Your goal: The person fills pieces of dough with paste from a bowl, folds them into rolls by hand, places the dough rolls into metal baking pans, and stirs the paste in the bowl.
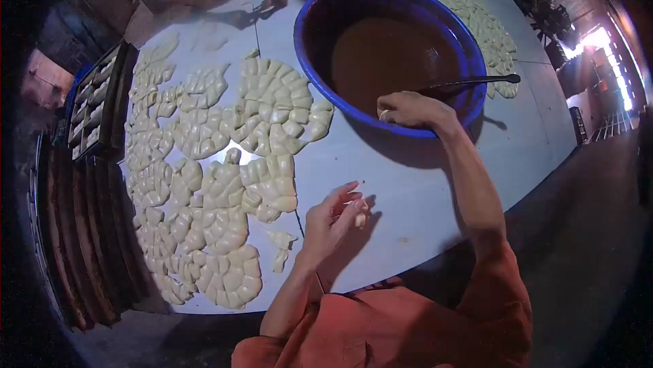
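My left hand (332, 224) is above the table near its front edge, fingers curled around a small pale piece of dough (362, 215) that shows at the fingertips. My right hand (413, 109) reaches over the near rim of a large blue basin (318, 77), its fingers closed; what they hold, if anything, is hidden. Smooth brown filling (381, 52) lies in the basin. Behind my right hand, a dark-handled utensil (479, 80) leans across the right rim, its lower end hidden. Left of my left hand is a torn scrap of dough (281, 249).
Flattened dough pieces (275, 99) cover the left of the white table (367, 171); more dough (486, 24) lies at the back right. Stacked trays (81, 232) and a crate (98, 103) stand at the left. Another person's hand (275, 1) is across the table.
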